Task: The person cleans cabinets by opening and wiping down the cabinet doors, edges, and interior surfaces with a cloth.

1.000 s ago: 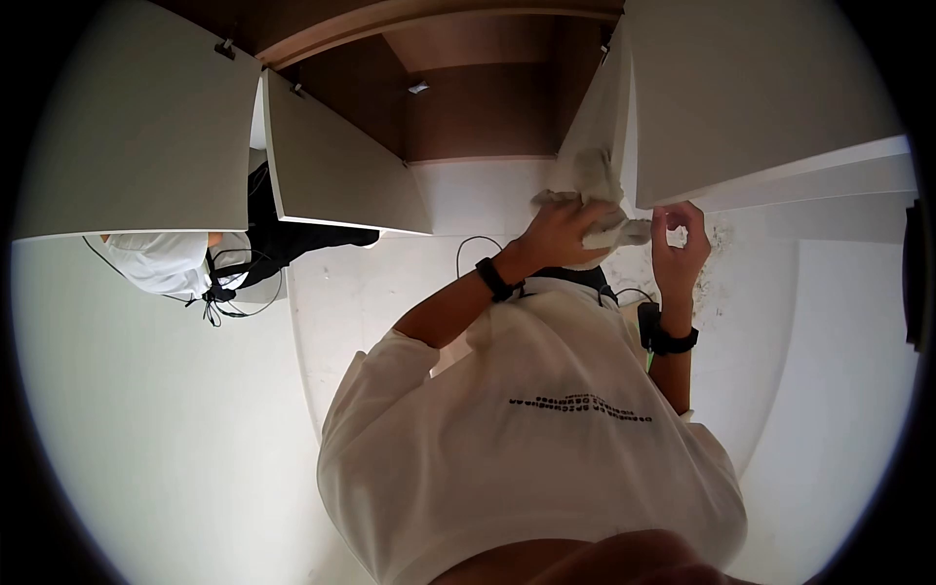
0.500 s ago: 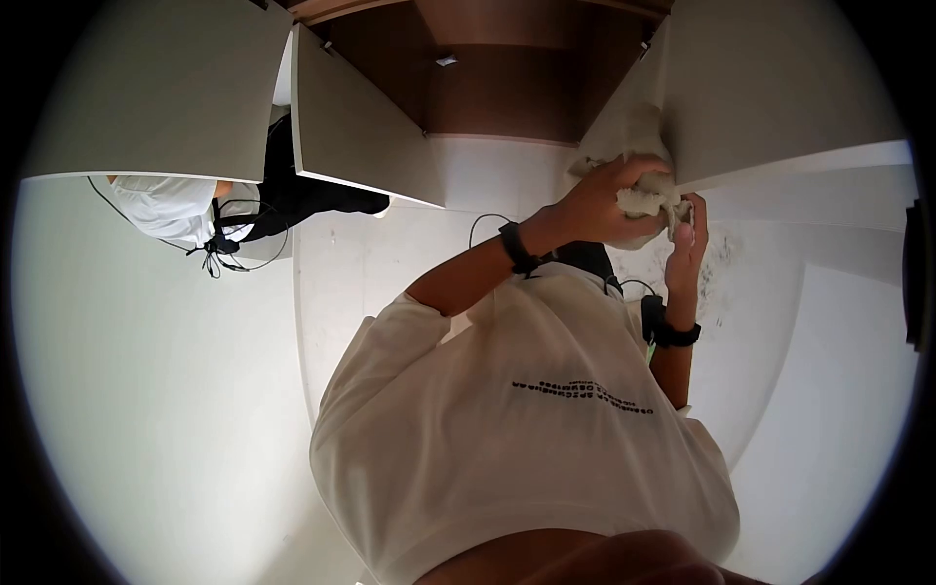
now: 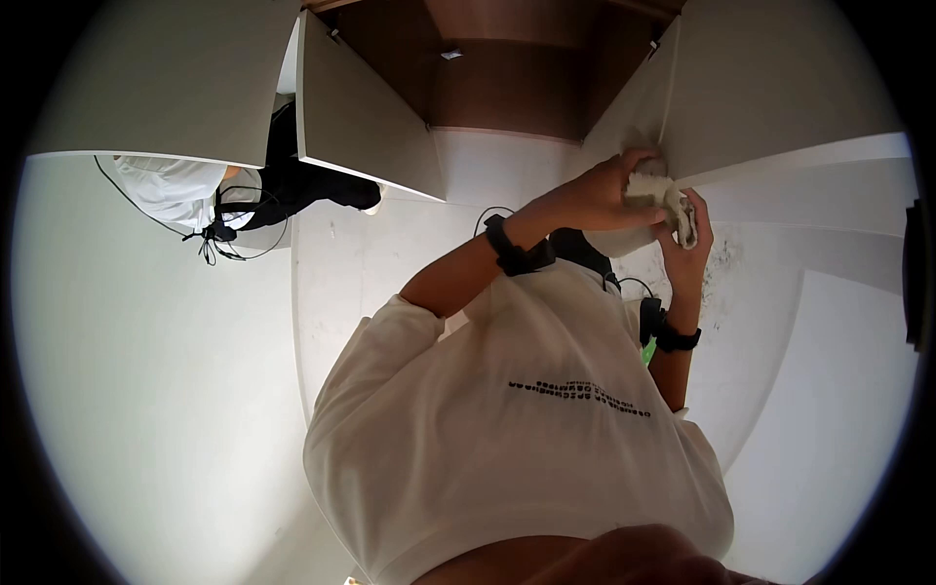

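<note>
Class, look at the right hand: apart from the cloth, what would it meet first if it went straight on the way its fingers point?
Probably the lower edge of the open cabinet door, just past the fingers of the right hand; depth is unclear, so it might miss that edge.

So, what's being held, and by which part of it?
A cloth: the left hand grips its bunched-up part, and the right hand holds a crumpled end.

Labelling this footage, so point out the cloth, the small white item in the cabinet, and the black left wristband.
Cloth [image 3: 646, 187]: head view, on its bunched part.
Small white item [image 3: 451, 55]: head view, middle.
Black left wristband [image 3: 499, 240]: head view, strap.
</note>
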The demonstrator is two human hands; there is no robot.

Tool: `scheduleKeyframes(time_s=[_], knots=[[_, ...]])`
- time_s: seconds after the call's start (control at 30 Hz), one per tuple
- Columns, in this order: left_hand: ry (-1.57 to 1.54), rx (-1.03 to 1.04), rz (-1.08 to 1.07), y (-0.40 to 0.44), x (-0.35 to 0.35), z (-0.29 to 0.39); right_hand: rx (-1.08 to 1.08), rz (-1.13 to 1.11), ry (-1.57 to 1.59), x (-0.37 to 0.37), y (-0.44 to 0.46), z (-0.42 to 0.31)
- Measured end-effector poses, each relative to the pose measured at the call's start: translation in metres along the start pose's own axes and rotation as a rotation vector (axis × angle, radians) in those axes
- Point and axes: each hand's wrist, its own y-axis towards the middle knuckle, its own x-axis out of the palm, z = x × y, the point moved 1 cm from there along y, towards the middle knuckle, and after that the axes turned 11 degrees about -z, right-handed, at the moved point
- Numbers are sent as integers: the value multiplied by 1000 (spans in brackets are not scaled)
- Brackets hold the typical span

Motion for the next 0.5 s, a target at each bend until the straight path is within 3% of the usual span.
scheduleKeyframes(time_s=[0.2,0.3,0.4,0.5], knots=[[252,97,68,-12,-21,-2,-264,53,-156,-3,14,-11],[242,4,119,-21,-25,7,-256,74,-168,5,22,-20],[362,-105,212,-33,-40,28,-146,265,-189,27,27,-51],[412,-180,171,-39,-57,17,-96,369,-220,48,29,-59]])
